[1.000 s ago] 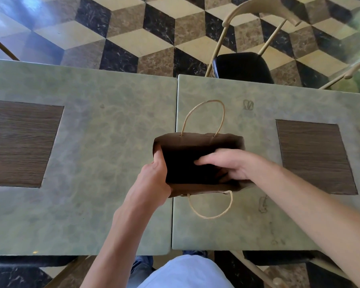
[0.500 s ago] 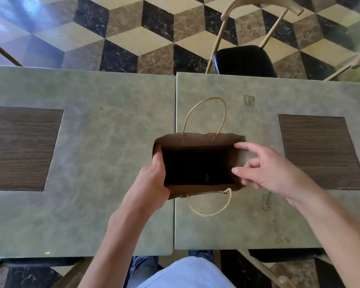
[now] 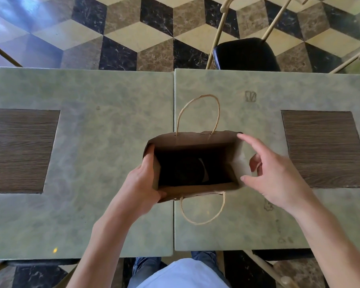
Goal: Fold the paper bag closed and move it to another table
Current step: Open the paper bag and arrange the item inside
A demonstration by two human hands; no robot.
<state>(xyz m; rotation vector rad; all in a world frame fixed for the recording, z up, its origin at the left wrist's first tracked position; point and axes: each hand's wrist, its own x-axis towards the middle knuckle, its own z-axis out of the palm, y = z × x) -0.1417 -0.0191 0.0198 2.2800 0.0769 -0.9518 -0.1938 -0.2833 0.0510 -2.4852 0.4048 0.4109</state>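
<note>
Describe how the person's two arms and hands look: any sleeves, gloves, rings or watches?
Both forearms are bare as far as the picture shows; no sleeves reach them. The left hand and the right hand wear no gloves, and no ring, watch or bracelet is visible. Below, a white top and blue jeans show.

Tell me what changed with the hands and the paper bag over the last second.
The right hand came out of the paper bag's mouth and moved to its right side, fingers now spread open by the right wall, holding nothing. The left hand kept its grip on the bag's left edge. The bag stayed upright and open across the seam between the two tables, handles splayed outward.
</note>
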